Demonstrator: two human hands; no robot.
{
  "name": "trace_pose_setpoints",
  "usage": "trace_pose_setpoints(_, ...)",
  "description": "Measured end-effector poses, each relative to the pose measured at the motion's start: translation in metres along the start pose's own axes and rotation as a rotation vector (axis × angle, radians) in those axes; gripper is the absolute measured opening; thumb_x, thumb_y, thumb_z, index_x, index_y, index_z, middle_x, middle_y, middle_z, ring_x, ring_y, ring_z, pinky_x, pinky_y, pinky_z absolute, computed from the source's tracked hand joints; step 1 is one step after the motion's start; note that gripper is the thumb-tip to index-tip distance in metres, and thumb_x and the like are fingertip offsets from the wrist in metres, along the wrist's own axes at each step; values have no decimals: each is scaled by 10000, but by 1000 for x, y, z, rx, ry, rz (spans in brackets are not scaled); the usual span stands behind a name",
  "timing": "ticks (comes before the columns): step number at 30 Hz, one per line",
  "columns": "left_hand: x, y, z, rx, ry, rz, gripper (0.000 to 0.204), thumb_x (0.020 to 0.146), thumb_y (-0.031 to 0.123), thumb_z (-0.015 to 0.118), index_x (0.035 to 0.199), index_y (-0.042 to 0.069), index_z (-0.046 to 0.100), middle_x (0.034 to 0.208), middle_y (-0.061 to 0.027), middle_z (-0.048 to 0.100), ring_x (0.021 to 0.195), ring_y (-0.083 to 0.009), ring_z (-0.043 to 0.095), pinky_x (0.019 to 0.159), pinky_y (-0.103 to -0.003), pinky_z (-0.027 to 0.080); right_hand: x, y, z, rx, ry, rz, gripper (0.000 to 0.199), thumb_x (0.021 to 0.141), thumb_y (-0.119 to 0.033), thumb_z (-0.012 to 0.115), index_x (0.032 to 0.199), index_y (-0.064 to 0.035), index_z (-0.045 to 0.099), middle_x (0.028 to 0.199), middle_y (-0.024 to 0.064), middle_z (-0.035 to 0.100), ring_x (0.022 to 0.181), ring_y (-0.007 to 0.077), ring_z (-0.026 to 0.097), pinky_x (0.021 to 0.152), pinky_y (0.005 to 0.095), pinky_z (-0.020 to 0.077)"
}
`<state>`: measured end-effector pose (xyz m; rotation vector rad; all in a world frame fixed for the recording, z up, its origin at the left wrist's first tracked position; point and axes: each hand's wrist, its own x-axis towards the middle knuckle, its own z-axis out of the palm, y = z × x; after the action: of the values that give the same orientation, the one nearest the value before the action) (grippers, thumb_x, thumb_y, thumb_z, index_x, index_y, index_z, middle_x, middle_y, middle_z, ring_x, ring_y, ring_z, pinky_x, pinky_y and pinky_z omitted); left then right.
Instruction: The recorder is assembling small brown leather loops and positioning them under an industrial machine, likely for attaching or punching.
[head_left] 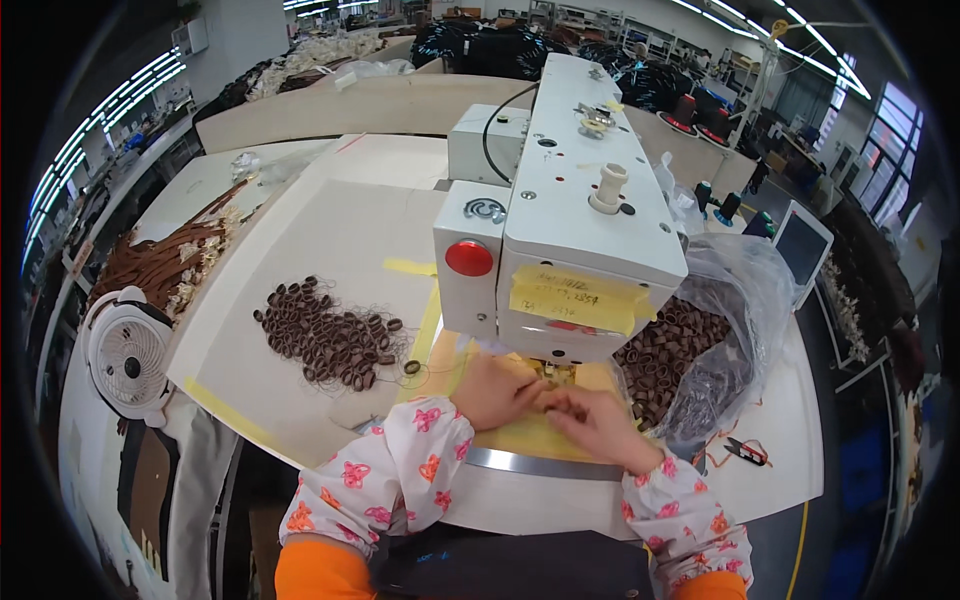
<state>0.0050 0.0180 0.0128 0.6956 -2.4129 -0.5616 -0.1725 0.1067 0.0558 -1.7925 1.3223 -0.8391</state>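
Both hands meet under the head of a white sewing machine [595, 230], close to its needle area. My left hand [498, 392] lies on the lit yellow work plate, its fingers bent and closed toward the needle. Beside it, my right hand [598, 420] has thumb and fingers pinched together. Whatever is between the fingers of either hand is too small or hidden to make out. To the left lies a pile of small brown loops [330, 340] with loose thread tails. One single brown loop [412, 367] sits apart, nearer my left hand.
At right, a clear plastic bag [745, 345] holds many brown loops. Thread snips [748, 452] lie near the table's right edge, below a screen [803, 243]. A white fan [130, 355] and brown strips [165, 255] are at far left. Thread cones [715, 125] stand behind the machine.
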Motion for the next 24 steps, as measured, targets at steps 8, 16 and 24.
trace_pose_setpoints(8,-1,0,-4,-313,48,-169,202,758,115,682,946,44,667,610,-72,588,524,-107,511,520,-251,409,34,27,-10,300,-111,266,161,853,-76,596,958,-6,496,677,11,552,521,64,518,462,214,408)
trace_pose_setpoints(16,8,0,0,-243,-25,-463,205,765,199,671,907,52,671,586,-52,551,536,-171,510,531,-303,405,27,36,3,-144,317,-76,131,777,-46,635,814,36,540,712,138,596,600,264,583,536,335,457)
trace_pose_setpoints(24,17,0,11,-288,224,-271,156,778,182,644,858,53,677,692,-64,638,609,-205,570,578,-322,443,34,48,6,-274,447,-207,97,751,-24,610,774,17,526,730,168,557,659,354,551,572,414,440)
